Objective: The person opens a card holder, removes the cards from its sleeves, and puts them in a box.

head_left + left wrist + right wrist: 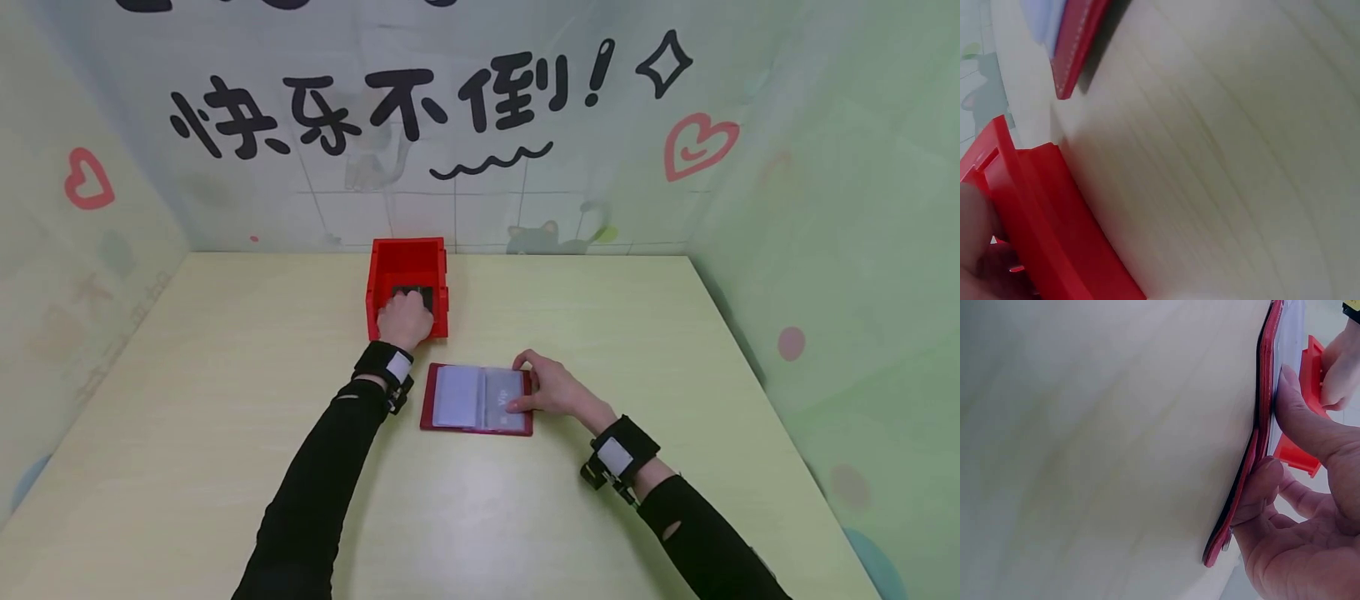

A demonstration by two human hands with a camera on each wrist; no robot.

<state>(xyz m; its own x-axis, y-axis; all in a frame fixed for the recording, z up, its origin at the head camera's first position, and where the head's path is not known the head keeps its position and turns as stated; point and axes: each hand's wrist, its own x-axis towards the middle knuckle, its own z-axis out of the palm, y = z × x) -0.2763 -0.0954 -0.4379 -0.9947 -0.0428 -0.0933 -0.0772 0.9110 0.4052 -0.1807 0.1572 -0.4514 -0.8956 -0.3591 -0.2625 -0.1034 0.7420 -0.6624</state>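
Observation:
My left hand [406, 320] reaches over the near wall into a red plastic bin [408, 247], its knuckles bent. A dark flat piece [428, 297] lies in the bin right at those fingers; the fingertips are hidden, and I cannot tell whether they pinch it. In front of the bin a dark red card holder [427, 408] lies open on the table, showing clear plastic sleeves [457, 396]. At its right edge, my right hand [555, 387] grips the holder, thumb on the sleeve and fingers at the cover's edge, as the right wrist view also shows.
The pale wooden table [225, 375] runs back to a printed wall cloth [600, 208] with black lettering. The bin stands near the table's back edge. Side cloths [840, 292] border the table. Each wrist wears a black strap with a small camera.

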